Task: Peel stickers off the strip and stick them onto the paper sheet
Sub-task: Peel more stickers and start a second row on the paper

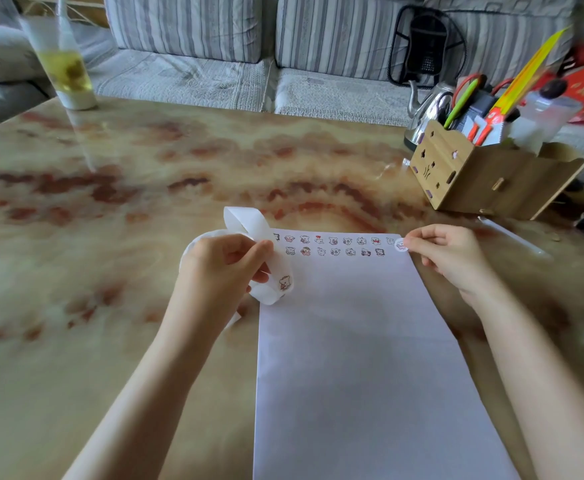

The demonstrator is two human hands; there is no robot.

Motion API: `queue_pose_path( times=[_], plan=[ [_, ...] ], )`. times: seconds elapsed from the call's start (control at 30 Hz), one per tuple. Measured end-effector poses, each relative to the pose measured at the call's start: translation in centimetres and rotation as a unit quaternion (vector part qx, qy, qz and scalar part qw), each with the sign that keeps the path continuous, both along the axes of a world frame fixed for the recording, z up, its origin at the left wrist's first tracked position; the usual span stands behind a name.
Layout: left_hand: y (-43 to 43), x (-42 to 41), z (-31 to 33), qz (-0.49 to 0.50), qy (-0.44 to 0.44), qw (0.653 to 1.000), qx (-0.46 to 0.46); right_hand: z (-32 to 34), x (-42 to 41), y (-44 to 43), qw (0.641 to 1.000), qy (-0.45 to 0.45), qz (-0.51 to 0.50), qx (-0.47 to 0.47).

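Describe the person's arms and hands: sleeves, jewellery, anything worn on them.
The left hand and right hand are bare, with no gloves and no rings showing. Both forearms are uncovered down to the lower edge of the picture. There is no sleeve, watch or bracelet at either wrist, and no bandage or marking is visible.

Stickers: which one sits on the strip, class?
The sticker on the curled strip held by the left hand; the rest are at the paper's top edge.
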State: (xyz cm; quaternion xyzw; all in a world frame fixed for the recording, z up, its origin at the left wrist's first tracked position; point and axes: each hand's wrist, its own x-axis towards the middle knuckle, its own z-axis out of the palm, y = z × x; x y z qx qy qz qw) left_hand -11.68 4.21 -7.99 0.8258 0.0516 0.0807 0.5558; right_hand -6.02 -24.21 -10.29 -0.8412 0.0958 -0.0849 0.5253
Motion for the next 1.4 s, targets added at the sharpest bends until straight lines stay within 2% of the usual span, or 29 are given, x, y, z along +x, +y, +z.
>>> queue_pose_path(
  times=[1.4],
  plan=[
    [-0.02, -0.05, 0.03, 0.009, 0.011, 1.0, 0.007, -0.41, 0.18, 0.64, 1.0, 0.013, -0.009, 0.005]
  ],
)
